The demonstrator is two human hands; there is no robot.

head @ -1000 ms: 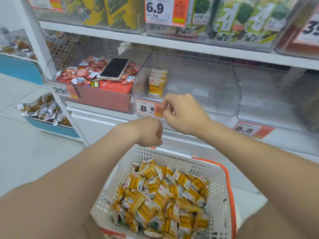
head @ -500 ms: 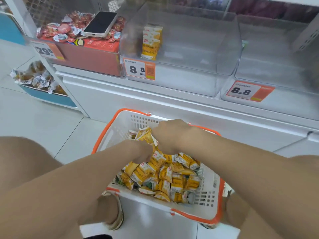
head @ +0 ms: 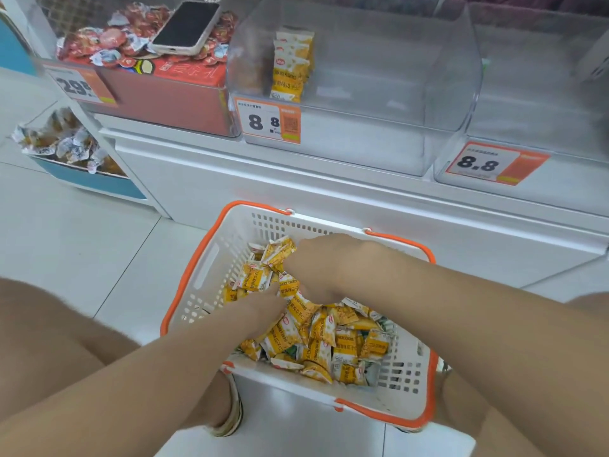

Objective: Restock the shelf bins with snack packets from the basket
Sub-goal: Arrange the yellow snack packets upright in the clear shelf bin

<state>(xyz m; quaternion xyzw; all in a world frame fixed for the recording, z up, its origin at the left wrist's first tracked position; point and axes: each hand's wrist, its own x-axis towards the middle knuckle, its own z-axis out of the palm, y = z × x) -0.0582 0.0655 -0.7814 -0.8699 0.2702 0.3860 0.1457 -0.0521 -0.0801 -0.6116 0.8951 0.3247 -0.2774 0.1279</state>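
A white basket (head: 211, 268) with an orange rim stands on the floor below the shelf, heaped with yellow snack packets (head: 346, 344). My right hand (head: 326, 265) is curled over the far end of the heap and grips a bunch of packets that stick out past its fingers. My left hand (head: 260, 313) is dug into the pile just beneath it, its fingers buried among the packets. On the shelf above, the middle clear bin (head: 379, 94) holds only a short stack of the same yellow packets (head: 291, 67) at its left side.
A phone (head: 186, 28) lies on red sweets in the left bin (head: 164, 94). Another clear bin (head: 540, 94) stands to the right. Orange 8.8 price tags front both clear bins. A blue floor bin (head: 92, 183) of wrapped snacks sits left. White tile floor surrounds the basket.
Both hands have come down from the front of the middle bin into the basket. My view has tilted down, and the right hand now closes on packets.
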